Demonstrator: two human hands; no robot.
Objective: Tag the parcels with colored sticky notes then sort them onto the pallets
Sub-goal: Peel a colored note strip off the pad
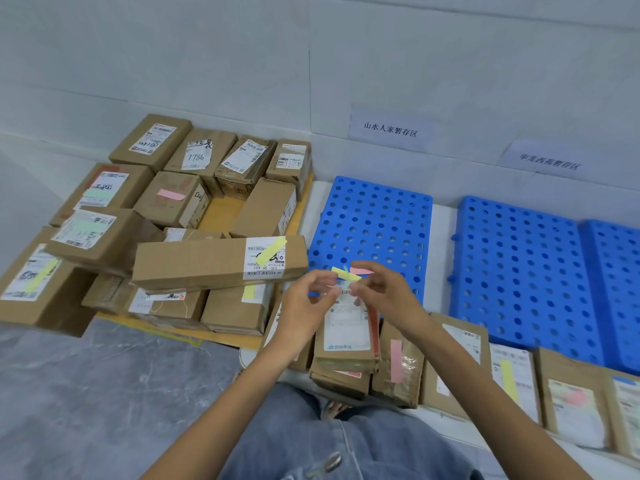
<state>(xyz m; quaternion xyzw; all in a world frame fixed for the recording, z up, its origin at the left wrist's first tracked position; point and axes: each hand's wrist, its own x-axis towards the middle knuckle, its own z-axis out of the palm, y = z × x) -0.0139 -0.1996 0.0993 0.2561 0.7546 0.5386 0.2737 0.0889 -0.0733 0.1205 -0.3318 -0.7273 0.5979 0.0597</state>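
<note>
Left side of frame, the tan pallet (220,216) is stacked with cardboard parcels (214,261). Mid-frame, over the blue pallet (374,216)'s near edge, the right hand (384,296) pinches a yellow sticky note (346,274), lying roughly left-right, right end dipping. Left hand (304,303) curls by its left end, grip unclear.

Blue pallets (370,220) (519,258) (613,271): three. Paper wall signs (390,129) (550,161): two. Cardboard parcels (218,261) on the yellow board (221,213): at least thirteen; stacking obscures the rest. Near-row parcels (571,403): at least six. Hands: two, left hand (304,306) and right hand (384,292), holding sticky notes (346,273), number unclear.
</note>
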